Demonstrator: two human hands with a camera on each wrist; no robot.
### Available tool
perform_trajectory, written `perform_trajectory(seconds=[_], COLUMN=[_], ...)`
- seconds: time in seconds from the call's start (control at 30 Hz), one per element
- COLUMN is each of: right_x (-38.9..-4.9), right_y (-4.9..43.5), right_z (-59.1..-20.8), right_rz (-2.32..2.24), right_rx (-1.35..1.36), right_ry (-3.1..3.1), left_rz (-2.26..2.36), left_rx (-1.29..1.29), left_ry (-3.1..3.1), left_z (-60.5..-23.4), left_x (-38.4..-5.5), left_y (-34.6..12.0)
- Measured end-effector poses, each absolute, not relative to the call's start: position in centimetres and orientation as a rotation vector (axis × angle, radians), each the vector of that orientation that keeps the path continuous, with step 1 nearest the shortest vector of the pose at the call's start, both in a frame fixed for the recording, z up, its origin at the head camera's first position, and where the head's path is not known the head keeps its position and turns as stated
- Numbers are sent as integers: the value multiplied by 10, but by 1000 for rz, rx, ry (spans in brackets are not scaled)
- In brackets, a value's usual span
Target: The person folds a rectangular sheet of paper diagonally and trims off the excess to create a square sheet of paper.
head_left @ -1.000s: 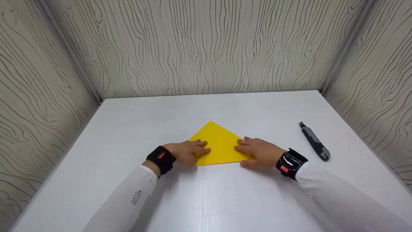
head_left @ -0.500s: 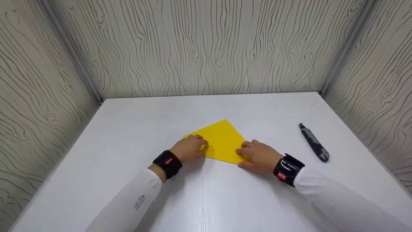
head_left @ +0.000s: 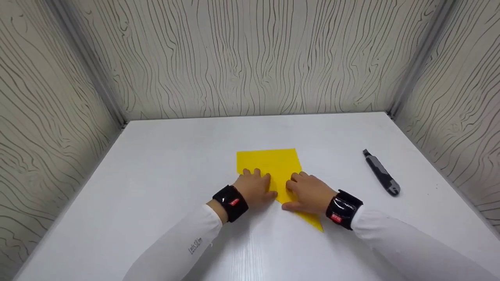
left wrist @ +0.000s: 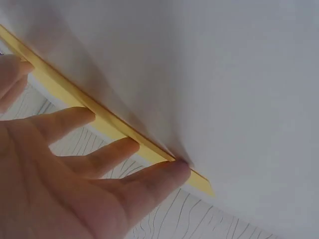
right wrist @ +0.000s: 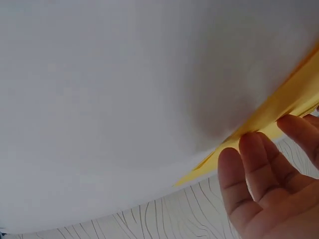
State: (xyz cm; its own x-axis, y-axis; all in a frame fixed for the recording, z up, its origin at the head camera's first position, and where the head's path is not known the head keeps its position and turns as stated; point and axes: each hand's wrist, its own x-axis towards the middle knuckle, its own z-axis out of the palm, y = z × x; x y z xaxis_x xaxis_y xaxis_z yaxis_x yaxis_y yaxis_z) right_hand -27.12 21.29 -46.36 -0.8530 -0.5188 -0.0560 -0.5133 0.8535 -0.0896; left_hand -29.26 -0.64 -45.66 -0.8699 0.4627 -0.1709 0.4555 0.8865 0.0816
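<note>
A folded sheet of yellow paper [head_left: 269, 160] lies on the white table, its square-cornered part at the back and a pointed corner toward the front right. My left hand [head_left: 253, 189] rests on its left side, fingertips on the paper, thumb near the front edge. On the right side, my right hand [head_left: 311, 194] touches it with bent fingers, thumb at the front edge; the palm covers part of the sheet. In the left wrist view, several spread fingertips of the left hand [left wrist: 65, 174] meet the paper [left wrist: 55, 82]. The right wrist view shows the right fingertips at the paper [right wrist: 281, 102].
A black and grey utility knife [head_left: 382, 172] lies on the table [head_left: 175, 148] to the right of the paper. Panels with a wood-grain pattern [head_left: 250, 58] enclose the table at the back and both sides.
The paper has turned clockwise on the table, its point now toward the front right. My left hand has moved right, closer to the right hand, which has shifted slightly left.
</note>
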Motion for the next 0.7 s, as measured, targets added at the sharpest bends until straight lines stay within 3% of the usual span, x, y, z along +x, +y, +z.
perform_trajectory(seconds=[0.23,0.7], right_x=[-284,-312], right_y=[227,237], right_z=[-461,-468], right_rz=[-351,-249], right_rx=[-808,-633], right_ry=[2859,2775], left_rz=[-68,12], left_rx=[679,741], left_ry=[2860,2818], left_z=[-461,-456], left_x=[-295,-295], left_y=[2,-6])
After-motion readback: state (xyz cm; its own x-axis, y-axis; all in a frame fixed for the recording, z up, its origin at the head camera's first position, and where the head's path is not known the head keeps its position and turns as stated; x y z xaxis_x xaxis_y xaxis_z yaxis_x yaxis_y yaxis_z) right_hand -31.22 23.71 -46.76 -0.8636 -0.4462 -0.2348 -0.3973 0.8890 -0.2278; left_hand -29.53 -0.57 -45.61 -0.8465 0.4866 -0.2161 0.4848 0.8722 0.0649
